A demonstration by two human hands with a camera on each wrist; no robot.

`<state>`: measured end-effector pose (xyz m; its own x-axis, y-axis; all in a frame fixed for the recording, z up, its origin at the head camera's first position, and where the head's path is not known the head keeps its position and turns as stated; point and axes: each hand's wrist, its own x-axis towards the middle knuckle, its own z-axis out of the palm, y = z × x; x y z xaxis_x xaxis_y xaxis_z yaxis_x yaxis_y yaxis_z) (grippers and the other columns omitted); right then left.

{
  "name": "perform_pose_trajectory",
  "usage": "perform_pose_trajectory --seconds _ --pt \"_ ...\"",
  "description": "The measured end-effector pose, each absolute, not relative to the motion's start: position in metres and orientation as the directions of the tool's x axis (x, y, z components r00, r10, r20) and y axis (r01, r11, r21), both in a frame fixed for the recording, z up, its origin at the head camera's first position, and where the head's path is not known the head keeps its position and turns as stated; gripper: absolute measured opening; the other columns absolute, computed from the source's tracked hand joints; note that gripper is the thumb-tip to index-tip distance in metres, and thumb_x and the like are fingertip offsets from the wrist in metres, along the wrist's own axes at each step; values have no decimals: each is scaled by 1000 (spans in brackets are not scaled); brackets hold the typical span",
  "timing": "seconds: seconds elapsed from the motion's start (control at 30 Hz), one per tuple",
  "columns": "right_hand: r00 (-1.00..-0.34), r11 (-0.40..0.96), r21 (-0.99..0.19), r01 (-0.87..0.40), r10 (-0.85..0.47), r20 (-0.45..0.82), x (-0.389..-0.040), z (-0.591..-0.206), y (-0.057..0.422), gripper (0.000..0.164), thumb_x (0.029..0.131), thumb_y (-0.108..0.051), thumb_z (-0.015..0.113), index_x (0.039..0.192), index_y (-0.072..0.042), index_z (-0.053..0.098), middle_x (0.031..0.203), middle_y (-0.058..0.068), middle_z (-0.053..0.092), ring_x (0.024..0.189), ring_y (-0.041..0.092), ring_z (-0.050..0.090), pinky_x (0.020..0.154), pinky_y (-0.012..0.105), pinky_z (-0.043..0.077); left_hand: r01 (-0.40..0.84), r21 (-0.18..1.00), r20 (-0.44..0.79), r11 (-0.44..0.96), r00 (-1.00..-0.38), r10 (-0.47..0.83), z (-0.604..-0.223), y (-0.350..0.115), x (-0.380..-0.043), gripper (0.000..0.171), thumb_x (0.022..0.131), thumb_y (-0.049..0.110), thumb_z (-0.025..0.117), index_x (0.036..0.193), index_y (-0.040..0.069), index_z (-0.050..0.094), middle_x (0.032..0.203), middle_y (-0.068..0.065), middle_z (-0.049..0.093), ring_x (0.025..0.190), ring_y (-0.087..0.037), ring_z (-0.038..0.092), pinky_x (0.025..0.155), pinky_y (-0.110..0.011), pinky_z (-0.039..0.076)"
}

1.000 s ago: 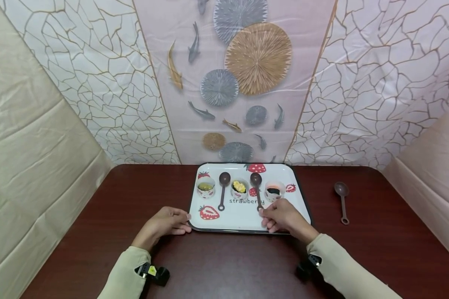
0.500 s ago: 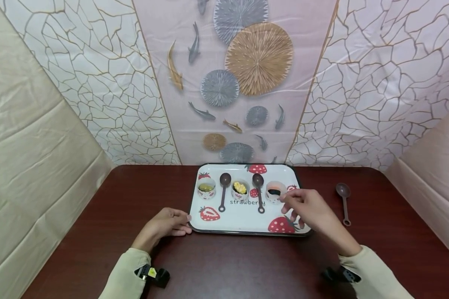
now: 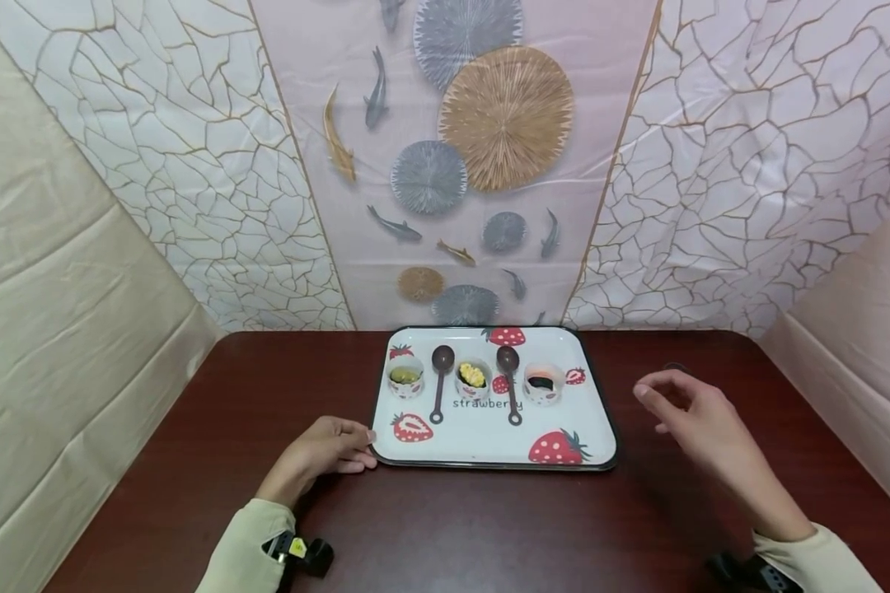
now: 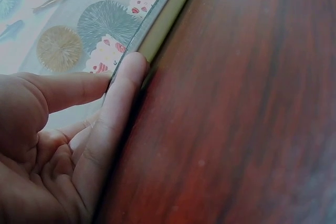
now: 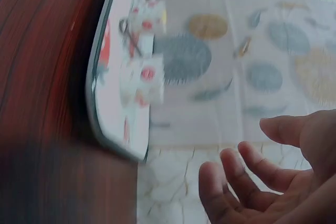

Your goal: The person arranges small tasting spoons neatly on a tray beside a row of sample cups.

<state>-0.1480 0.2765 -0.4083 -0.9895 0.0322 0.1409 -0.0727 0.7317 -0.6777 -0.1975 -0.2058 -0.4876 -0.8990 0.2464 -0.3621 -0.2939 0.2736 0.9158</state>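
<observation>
Tray [image 3: 460, 445], white with strawberry prints, sits flat toward the tabletop's [image 3: 445, 527] far edge. Left hand [image 3: 326, 455] pinches its near-left corner, thumb at the rim, finger against the outer side; I read that as bracing against sliding. Row on it: green-filled cup [image 3: 405, 392] left, yellow-filled cup [image 3: 472, 394] middle, dark-filled cup [image 3: 543, 396] right. 1 brown spoon [image 3: 440, 384] lies in the left gap, 1 matching spoon [image 3: 511, 385] in the right, ring ends toward the person, presumably for easy grabbing. Right hand [image 3: 704, 420] hovers right of the tray, fingers loosely spread, thumb apart, holding nothing I can see. Dark curve [image 3: 676, 366] just beyond it: mostly hidden, maybe spoon 3.
</observation>
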Motion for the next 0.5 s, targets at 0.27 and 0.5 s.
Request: perform_pose_trajectory --seconds 0.27,0.5 --pt "-979 763 -645 42 159 125 -150 -428 320 46 109 -37 58 130 4 61 117 29 68 73 17 71 57 27 48 -280 920 -354 275 -895 272 -486 -204 -200 37 106 13 62 128 -17 61 87 -10 78 76 -12 76 69 -22 63" --pt "-979 743 -662 98 191 70 -155 -442 346 52 111 -37 53 132 10 56 126 36 62 70 19 73 59 26 53 -292 919 -361 267 -893 269 -488 -206 -201 38 106 12 62 129 -19 59 87 -9 77 76 -12 76 69 -22 63"
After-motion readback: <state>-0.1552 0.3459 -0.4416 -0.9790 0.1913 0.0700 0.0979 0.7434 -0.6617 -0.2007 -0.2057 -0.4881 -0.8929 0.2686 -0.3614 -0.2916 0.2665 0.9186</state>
